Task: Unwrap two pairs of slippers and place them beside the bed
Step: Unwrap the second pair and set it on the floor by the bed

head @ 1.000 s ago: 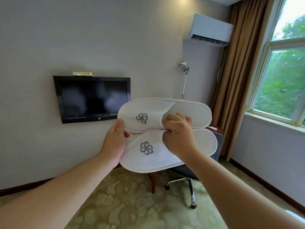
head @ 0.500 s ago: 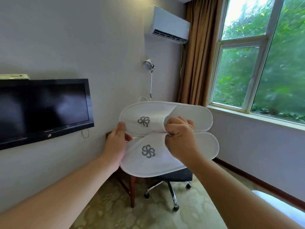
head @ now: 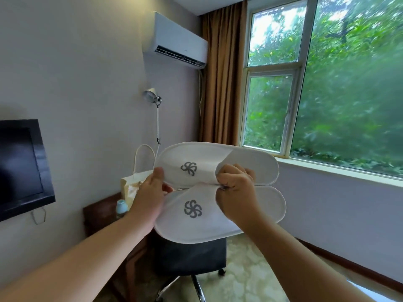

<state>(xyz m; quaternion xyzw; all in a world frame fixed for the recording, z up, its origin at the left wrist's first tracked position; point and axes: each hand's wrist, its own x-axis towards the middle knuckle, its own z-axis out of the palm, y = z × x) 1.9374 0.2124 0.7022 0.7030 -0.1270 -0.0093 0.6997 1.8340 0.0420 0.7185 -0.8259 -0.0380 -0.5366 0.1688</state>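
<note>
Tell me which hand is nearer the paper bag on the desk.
Left. The left hand overlaps the paper bag in view, gripping the slippers' toe end. The right hand pinches them farther right, toward the window.

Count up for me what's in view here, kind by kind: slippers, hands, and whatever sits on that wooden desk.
White slippers: 2, upper slipper and lower slipper
Hands holding them: 2, left hand and right hand
Paper bag on the desk: 1
Bottle on the desk: 1
Total: 6
</note>
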